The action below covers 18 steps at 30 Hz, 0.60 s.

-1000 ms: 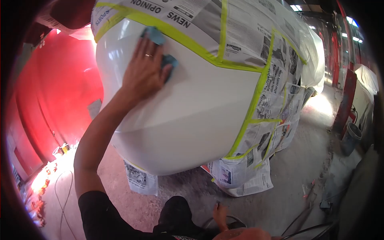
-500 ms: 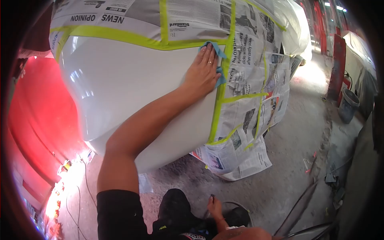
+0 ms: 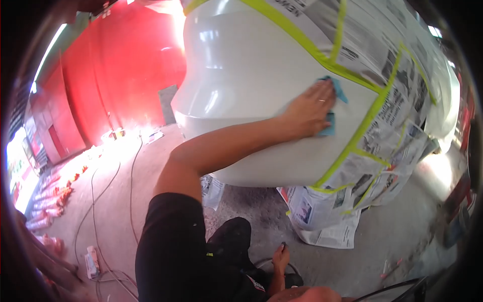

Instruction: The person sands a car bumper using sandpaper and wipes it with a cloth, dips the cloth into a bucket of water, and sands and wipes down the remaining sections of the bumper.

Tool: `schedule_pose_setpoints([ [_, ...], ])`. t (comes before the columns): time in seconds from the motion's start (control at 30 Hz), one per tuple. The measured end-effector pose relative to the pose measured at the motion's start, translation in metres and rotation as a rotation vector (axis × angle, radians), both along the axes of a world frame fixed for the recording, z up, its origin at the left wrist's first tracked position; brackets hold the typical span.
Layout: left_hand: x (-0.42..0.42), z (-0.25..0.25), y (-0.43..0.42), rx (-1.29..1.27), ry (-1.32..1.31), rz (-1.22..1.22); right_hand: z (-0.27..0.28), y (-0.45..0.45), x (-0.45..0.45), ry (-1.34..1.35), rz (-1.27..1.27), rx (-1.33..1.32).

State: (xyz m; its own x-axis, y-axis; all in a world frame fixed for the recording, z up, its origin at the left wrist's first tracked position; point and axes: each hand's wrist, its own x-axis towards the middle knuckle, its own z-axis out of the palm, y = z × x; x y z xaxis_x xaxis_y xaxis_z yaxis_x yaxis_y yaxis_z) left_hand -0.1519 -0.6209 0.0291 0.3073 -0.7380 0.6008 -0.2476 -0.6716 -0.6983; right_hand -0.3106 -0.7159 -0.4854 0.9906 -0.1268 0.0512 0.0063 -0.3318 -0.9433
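Note:
My left hand (image 3: pixel 313 108) presses a blue cloth (image 3: pixel 328 126) against a glossy white car body panel (image 3: pixel 251 85). The cloth sticks out past the fingertips and beside the thumb, while the palm hides its middle. Blur softens the fingers a little. Yellow-green masking tape (image 3: pixel 354 143) borders the panel along the top and right, holding newspaper sheets (image 3: pixel 375 55) over the parts around it. Low down near my knees, my right hand (image 3: pixel 280 258) is closed around a small dark object, of which only the tip shows.
A red panelled surface (image 3: pixel 136 65) stands at the left, with bright light at its foot. Cables (image 3: pixel 93 201) run across the concrete floor. Loose newspaper (image 3: pixel 332 229) hangs below the panel to the floor. A dark hose (image 3: pixel 402 289) curves at the bottom right.
My left hand and the cloth have shifted left across the panel, away from the taped right edge. The view has turned left, showing more red surface and floor. My right hand stays low.

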Motion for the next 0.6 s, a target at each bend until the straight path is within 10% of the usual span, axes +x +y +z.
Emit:
schedule_pose_setpoints([
  [0.4, -0.097, 0.038, 0.192, -0.743, 0.098, 0.193, 0.018, 0.011, 0.011, -0.020, 0.156, -0.394],
  [0.47, -0.077, 0.054, 0.221, -0.833, 0.030, 0.161, 0.011, 0.010, -0.002, -0.383, 0.201, -0.572],
  [0.6, -0.065, 0.068, 0.271, -1.099, 0.244, -0.041, -0.026, 0.018, -0.011, 0.024, 0.174, -0.605],
])
